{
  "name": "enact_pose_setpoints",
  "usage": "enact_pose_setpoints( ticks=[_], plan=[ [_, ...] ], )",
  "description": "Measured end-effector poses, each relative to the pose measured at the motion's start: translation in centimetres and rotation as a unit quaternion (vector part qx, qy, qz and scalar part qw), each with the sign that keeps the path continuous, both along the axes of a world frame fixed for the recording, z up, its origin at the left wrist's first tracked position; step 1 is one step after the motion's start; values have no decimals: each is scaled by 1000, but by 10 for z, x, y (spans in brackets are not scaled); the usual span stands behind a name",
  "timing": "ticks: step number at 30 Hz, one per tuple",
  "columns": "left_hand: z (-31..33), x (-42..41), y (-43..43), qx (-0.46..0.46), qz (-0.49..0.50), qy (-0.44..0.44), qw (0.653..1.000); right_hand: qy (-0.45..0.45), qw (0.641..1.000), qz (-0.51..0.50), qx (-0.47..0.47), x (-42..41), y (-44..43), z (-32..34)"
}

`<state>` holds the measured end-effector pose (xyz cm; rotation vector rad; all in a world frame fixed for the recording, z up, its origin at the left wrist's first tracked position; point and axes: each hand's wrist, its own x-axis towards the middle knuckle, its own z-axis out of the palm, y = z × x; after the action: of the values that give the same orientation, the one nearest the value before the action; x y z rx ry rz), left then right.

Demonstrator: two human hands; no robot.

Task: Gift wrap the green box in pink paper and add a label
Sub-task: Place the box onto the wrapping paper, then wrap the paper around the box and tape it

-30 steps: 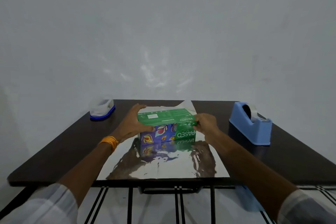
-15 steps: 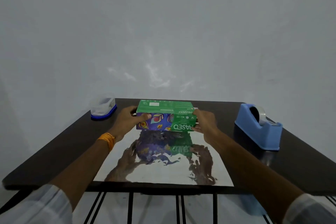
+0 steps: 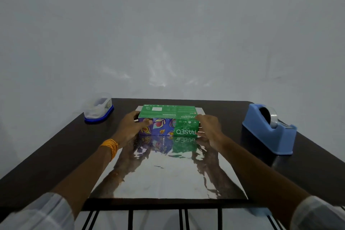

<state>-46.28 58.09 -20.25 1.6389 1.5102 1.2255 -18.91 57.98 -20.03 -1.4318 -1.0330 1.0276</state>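
holding the green box (image 3: 168, 115) on shiny paper (image 3: 168, 177), left grip (image 3: 130, 127) and right grip (image 3: 209, 128); tape dispenser (image 3: 268, 132) right, container (image 3: 98, 108) left.

Box (image 3: 162, 115) near side, right end: "PASEO", large, white, upside down
Box top, right end: "PASEO", smaller
Paper (image 3: 168, 177) just before box: "PASEO" reflected

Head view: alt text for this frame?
The left hand and right hand grip the ends of a green box on the far part of a shiny silver wrapping sheet on a dark table. Blue tape dispenser at right, small clear container at left.
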Motion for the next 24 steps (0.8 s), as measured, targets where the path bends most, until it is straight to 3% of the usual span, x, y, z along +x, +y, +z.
enact_pose_setpoints(
  ticks=[3,6,14,20,24],
  plan=[
    [-4,-5,0,-41,-10,26,999,-38,999,-16,12,2,1,-2],
    [-13,-8,-3,-58,-25,65,996,-21,999,-41,-11,4,-2,-1],
    [-1,-7,-8,-99,-42,71,992,-45,998,18,-45,25,2,5],
    [10,-29,6,-60,12,-33,998,-85,996,17,-12,38,16,12],
    [13,-41,29,-16,67,42,997,-120,992,29,1,50,39,25]
  ],
)
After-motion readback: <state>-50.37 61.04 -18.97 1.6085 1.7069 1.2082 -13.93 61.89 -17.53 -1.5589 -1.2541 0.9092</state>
